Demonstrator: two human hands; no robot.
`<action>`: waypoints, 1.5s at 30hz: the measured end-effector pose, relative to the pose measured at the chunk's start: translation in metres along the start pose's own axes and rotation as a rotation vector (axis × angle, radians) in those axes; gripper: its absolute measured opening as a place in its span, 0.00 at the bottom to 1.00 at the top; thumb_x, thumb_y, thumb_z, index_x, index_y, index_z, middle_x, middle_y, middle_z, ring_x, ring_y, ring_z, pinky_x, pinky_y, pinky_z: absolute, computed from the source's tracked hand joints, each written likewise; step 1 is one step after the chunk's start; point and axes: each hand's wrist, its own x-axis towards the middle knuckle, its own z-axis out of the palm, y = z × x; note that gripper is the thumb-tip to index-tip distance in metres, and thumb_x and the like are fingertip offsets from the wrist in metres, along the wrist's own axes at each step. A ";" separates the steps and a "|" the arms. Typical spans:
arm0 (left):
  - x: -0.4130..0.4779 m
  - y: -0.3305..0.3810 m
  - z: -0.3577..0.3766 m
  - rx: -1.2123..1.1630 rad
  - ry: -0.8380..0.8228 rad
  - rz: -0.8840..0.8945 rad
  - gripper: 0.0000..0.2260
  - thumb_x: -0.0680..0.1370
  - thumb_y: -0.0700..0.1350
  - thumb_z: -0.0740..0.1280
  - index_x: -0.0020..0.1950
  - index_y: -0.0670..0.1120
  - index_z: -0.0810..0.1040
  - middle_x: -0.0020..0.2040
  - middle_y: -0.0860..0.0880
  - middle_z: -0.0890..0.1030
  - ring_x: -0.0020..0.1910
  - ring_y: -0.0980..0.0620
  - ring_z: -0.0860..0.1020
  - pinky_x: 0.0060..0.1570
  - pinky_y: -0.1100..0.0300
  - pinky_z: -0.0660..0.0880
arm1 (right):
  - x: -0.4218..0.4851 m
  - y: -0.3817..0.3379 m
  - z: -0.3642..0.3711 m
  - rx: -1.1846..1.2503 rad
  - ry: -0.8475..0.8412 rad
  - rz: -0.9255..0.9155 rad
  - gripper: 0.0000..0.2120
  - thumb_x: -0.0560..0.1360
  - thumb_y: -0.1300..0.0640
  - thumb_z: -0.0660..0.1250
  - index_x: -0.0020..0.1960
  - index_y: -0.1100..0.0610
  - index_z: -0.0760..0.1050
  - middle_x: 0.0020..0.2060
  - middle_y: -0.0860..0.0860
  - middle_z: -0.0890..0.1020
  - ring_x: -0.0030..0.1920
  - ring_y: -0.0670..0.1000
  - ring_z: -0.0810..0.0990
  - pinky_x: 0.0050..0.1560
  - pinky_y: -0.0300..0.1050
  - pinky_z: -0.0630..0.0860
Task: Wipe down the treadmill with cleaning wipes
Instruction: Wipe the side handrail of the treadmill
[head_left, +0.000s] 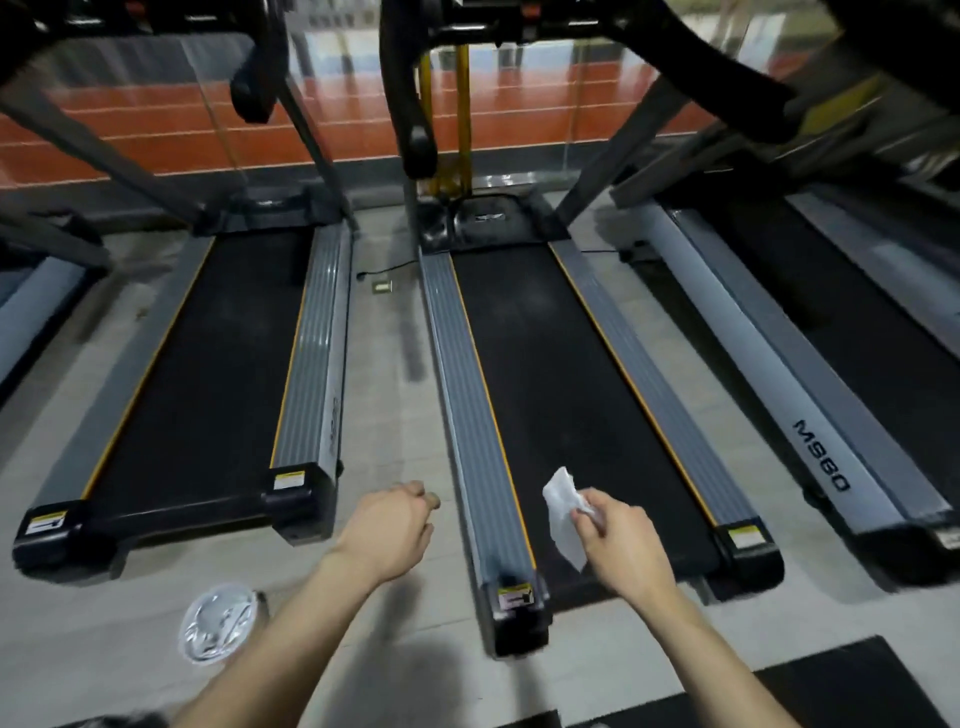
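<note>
Your R hand (618, 538) pinched a white wipe (563, 512) between thumb and fingers, held in the air above the rear end of the centre treadmill (561, 374), over the black belt (545, 364) near the L side rail (470, 410). Wipe hung loose, not yet touching; prob. lined up to start on rail or belt. Your L hand (392, 525) hovered over floor beside rail, fingers curled, holding nothing. Wipes tub (218, 629) sat on floor by your L forearm, within reach for a fresh sheet.
</note>
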 end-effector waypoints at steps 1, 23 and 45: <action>0.022 0.020 -0.009 0.013 -0.005 0.005 0.17 0.85 0.52 0.60 0.73 0.51 0.77 0.66 0.48 0.79 0.64 0.42 0.81 0.59 0.49 0.78 | 0.015 0.021 -0.014 -0.028 -0.013 -0.012 0.06 0.82 0.51 0.66 0.55 0.48 0.80 0.41 0.49 0.87 0.44 0.56 0.84 0.44 0.54 0.79; 0.361 0.085 -0.131 0.118 0.130 -0.044 0.15 0.85 0.53 0.61 0.69 0.51 0.79 0.58 0.50 0.81 0.56 0.45 0.82 0.49 0.51 0.75 | 0.395 0.095 -0.183 -0.115 -0.028 -0.215 0.07 0.80 0.55 0.60 0.47 0.51 0.76 0.33 0.49 0.81 0.35 0.50 0.80 0.34 0.58 0.77; 0.829 0.004 -0.451 0.125 0.109 0.173 0.17 0.84 0.56 0.62 0.70 0.53 0.77 0.65 0.51 0.79 0.65 0.46 0.79 0.59 0.50 0.76 | 0.804 -0.024 -0.469 -0.001 0.126 0.082 0.09 0.83 0.54 0.64 0.52 0.58 0.80 0.37 0.54 0.84 0.39 0.56 0.83 0.40 0.59 0.81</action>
